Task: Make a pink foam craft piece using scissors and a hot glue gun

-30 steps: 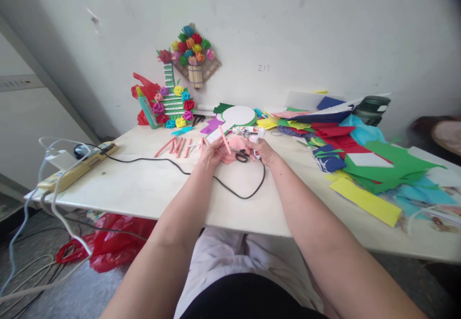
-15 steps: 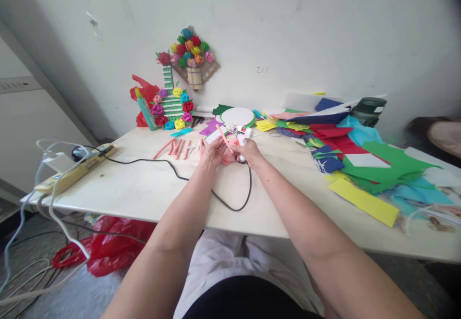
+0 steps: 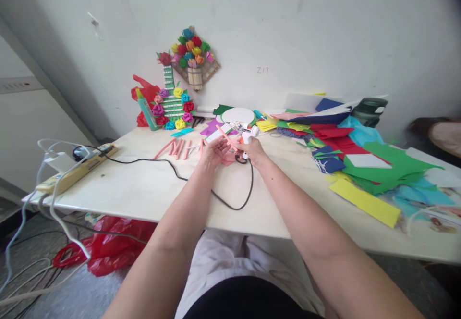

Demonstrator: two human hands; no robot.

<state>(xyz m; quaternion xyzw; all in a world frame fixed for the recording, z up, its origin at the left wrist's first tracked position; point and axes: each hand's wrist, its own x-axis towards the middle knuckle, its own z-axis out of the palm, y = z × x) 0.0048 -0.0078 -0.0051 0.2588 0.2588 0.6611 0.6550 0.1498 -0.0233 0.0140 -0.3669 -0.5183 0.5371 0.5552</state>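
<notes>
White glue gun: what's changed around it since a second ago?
The right hand has brought the white glue gun leftward, closer to the left hand; its black cord followed. The pink stick leans over further. The pink rolls stay put.

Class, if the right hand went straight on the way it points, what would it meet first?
Probably the pink paper roll beside the left hand; depth is unclear, and the right hand may be touching it.
</notes>
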